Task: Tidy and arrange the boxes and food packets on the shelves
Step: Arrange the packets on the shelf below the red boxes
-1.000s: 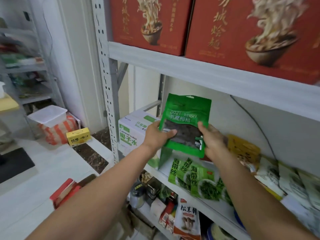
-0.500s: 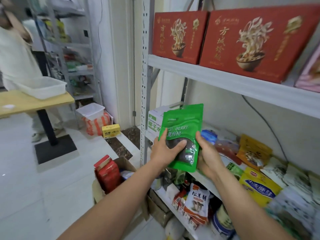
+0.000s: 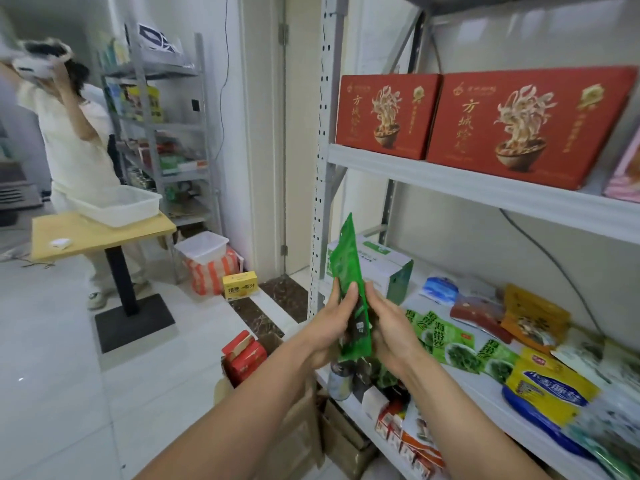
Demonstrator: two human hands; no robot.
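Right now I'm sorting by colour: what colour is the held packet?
The packet is green; the head view shows it.

Noodle boxes [image 3: 388, 112] stand on the upper shelf [image 3: 485, 192], packets [image 3: 446, 344] lie below

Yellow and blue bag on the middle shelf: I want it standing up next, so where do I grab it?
The yellow and blue bag lies flat near the shelf front, so probably pinch its near blue end, reaching from the front.
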